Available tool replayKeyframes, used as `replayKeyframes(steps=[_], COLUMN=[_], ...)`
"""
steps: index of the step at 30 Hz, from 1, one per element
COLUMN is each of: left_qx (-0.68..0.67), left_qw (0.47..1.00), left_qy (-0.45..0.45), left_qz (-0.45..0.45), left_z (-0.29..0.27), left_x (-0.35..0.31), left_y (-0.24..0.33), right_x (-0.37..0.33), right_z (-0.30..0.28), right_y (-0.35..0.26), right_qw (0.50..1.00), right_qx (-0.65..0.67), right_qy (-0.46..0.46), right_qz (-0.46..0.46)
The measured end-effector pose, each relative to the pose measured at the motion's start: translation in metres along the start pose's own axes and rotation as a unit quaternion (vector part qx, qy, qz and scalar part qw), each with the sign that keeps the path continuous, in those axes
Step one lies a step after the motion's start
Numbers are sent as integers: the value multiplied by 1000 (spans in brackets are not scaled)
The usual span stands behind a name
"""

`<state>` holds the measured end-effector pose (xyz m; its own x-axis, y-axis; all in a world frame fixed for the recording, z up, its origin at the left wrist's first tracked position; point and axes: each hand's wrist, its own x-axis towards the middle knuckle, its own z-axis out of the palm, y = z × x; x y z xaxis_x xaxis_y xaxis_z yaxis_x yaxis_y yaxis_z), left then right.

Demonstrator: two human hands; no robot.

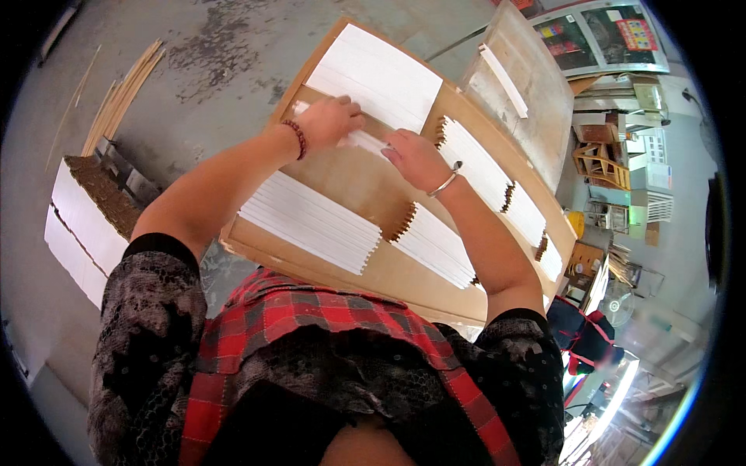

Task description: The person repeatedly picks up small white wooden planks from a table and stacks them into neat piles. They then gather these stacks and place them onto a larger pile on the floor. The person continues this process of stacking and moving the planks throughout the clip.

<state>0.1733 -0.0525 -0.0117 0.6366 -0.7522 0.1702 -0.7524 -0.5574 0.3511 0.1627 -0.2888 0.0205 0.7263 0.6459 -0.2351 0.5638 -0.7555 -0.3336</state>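
Note:
My left hand (330, 120), with a beaded bracelet at the wrist, is closed on a blurred white strip (364, 140). My right hand (420, 161), wearing a metal bangle, pinches the same strip near its other end. The strip is held low over a brown board (353, 177). Just beyond my hands lies a flat block of white strips (378, 74) set side by side. Closer to me, a second row of white strips (311, 221) with stepped ends rests on the board, and another group (435, 241) lies under my right forearm.
More white strips (475, 159) with brown notched ends run along the board's right side. Beyond it, a pale board (519, 93) carries one loose strip. At left, a white stack (85, 225) and thin wooden sticks (124, 97) stand on the floor. Another person (584, 334) is at the far right.

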Motion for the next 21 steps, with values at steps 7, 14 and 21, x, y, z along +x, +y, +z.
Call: replayKeyframes(steps=[7, 14, 21], left_qx=[27, -9, 49], left_qw=[993, 998, 991], left_qy=[103, -52, 126], left_qz=[51, -43, 0], left_z=[7, 0, -6], left_x=[-14, 7, 14], left_y=[-2, -2, -21], right_x=[33, 43, 60], right_z=[-6, -8, -13], right_y=[15, 17, 34], right_qw=[969, 980, 998], right_qx=[-118, -20, -16], right_qy=[197, 196, 50], right_qz=[-95, -22, -44])
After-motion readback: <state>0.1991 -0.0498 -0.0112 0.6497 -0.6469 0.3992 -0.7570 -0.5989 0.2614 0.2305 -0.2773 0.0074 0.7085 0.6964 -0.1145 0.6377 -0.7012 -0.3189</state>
